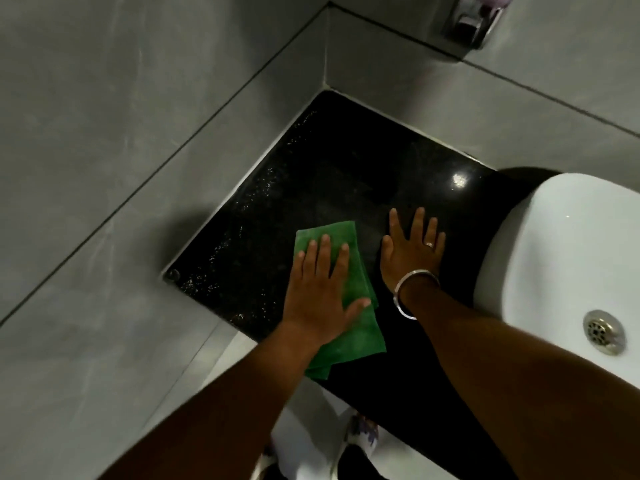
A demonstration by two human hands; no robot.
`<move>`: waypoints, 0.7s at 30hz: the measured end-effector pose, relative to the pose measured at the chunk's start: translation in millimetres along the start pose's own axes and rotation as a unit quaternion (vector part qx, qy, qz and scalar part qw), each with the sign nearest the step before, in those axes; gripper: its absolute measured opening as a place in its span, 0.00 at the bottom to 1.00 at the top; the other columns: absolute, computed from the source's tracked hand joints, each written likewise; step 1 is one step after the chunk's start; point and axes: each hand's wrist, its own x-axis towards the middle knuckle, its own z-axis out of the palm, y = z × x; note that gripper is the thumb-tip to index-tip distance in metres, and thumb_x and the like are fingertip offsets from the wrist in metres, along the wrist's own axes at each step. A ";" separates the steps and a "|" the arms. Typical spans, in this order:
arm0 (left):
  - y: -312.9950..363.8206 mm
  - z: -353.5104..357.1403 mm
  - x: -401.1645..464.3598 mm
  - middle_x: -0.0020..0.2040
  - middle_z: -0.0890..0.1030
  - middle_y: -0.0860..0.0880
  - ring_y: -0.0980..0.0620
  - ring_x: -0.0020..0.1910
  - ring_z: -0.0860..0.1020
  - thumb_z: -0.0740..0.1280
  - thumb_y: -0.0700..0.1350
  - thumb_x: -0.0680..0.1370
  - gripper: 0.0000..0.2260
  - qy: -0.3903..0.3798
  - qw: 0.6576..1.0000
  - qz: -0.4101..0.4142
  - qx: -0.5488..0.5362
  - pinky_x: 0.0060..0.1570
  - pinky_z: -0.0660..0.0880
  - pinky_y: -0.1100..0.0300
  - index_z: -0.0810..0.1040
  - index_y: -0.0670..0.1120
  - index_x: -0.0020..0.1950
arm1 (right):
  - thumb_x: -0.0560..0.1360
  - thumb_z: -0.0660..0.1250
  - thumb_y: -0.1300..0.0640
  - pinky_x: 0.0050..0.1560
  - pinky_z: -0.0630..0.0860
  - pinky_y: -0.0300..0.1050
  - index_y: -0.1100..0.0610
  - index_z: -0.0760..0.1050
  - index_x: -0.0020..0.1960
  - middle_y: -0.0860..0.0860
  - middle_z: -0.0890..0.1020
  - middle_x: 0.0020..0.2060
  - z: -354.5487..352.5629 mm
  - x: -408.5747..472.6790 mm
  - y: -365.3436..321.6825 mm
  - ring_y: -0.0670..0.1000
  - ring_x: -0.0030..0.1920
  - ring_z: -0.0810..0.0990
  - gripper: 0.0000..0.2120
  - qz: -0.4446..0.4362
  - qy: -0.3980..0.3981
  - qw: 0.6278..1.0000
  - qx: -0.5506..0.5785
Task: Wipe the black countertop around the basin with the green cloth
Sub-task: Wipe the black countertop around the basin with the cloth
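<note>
The green cloth [356, 327] lies folded on the black countertop [346, 168], near its front edge. My left hand [320, 289] presses flat on the cloth with fingers spread. My right hand [412, 245] rests flat on the bare countertop just right of the cloth, fingers apart, a ring on one finger and a metal bangle at the wrist. The white basin [554, 244] stands to the right of my right hand, with its metal drain [604, 332] visible. Small water droplets speckle the countertop's left part.
Grey tiled walls [138, 133] enclose the countertop on the left and at the back, meeting in a corner. A metal fixture [474, 22] hangs on the back wall at the top right. Below the counter edge are a light floor and my footwear [360, 434].
</note>
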 end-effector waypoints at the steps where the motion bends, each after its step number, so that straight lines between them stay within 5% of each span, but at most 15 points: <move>1: -15.4 2.6 -7.5 0.80 0.47 0.38 0.38 0.79 0.46 0.48 0.74 0.73 0.44 0.007 1.000 0.007 0.008 0.77 0.44 0.41 0.44 0.49 0.80 | 0.79 0.52 0.45 0.75 0.45 0.63 0.42 0.48 0.76 0.58 0.49 0.78 0.0 -0.4 1.1 0.64 0.77 0.47 0.27 0.000 0.005 1.000 0.001; 7: -180.0 -17.5 -44.8 0.78 0.58 0.36 0.35 0.77 0.59 0.48 0.69 0.77 0.38 0.070 0.995 -0.051 0.058 0.75 0.57 0.41 0.54 0.46 0.80 | 0.79 0.52 0.45 0.75 0.46 0.63 0.45 0.50 0.77 0.60 0.50 0.78 -0.6 -1.4 -3.6 0.64 0.77 0.47 0.28 0.000 0.007 1.000 -0.004; 12: -112.5 2.6 -28.7 0.78 0.58 0.35 0.32 0.76 0.56 0.56 0.69 0.73 0.41 0.111 0.991 -0.072 0.031 0.75 0.53 0.38 0.55 0.47 0.79 | 0.78 0.51 0.43 0.74 0.45 0.63 0.45 0.49 0.77 0.61 0.50 0.78 -3.4 -0.3 -6.4 0.65 0.77 0.47 0.29 0.000 0.009 1.000 -0.003; 16: -29.8 21.1 -28.5 0.80 0.51 0.38 0.36 0.79 0.50 0.55 0.73 0.70 0.43 0.055 0.997 0.049 0.032 0.76 0.46 0.40 0.50 0.54 0.80 | 0.78 0.52 0.43 0.74 0.46 0.63 0.46 0.51 0.77 0.60 0.51 0.78 -4.1 -3.5 -3.3 0.65 0.77 0.48 0.29 0.002 0.009 1.000 -0.004; 19: -76.0 13.4 -32.7 0.81 0.51 0.42 0.41 0.80 0.49 0.52 0.74 0.72 0.41 0.053 0.991 0.109 0.053 0.76 0.46 0.44 0.49 0.57 0.80 | 0.78 0.52 0.43 0.75 0.46 0.63 0.45 0.50 0.77 0.59 0.51 0.78 -1.5 -2.8 -1.9 0.64 0.77 0.48 0.29 0.002 0.012 1.000 -0.001; 21: -146.5 -2.0 -37.4 0.81 0.52 0.43 0.42 0.80 0.50 0.51 0.73 0.73 0.39 0.072 0.994 0.063 0.052 0.77 0.49 0.45 0.52 0.56 0.80 | 0.78 0.51 0.43 0.75 0.46 0.64 0.45 0.51 0.77 0.60 0.51 0.78 -0.7 -2.0 -2.7 0.64 0.77 0.48 0.29 0.001 0.012 1.000 0.001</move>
